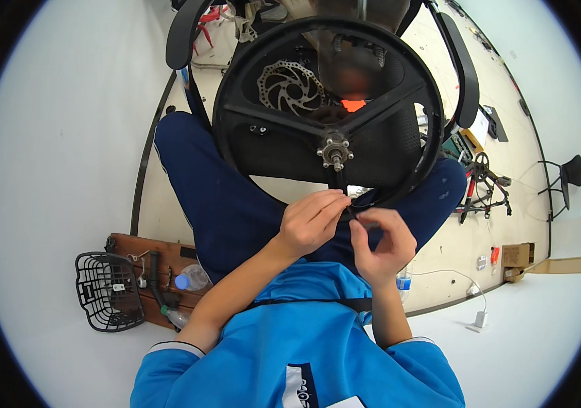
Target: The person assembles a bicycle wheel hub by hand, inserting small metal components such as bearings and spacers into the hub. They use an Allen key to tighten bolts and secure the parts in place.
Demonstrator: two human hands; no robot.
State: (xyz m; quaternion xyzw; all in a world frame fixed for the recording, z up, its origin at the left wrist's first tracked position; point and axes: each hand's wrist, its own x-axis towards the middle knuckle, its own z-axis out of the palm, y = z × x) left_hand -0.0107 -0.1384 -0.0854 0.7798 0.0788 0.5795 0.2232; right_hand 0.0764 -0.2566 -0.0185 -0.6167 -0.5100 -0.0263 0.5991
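Observation:
A black three-spoke bicycle wheel (226, 109) lies across an office-type chair between my knees. Its metal hub (335, 151) with an axle faces me. On the seat beyond the spokes rests a silver brake disc (263, 85), with two small metal pieces (258, 129) below it. Close to the near rim, my left hand (312, 221) is closed in a pinch at a thin dark strip or rod (353, 212). My right hand (387, 246) has thumb and forefinger brought together at the same dark piece, whose kind I cannot make out.
Chair armrests (464, 81) flank the wheel. To the left, a wooden board (168, 246) holds a blue-capped bottle (195, 277) beside a black wire basket (110, 296). Bicycle parts (487, 187), a cardboard box (518, 256) and a charger with cable (481, 319) lie right. An orange patch (353, 105) shows between spokes.

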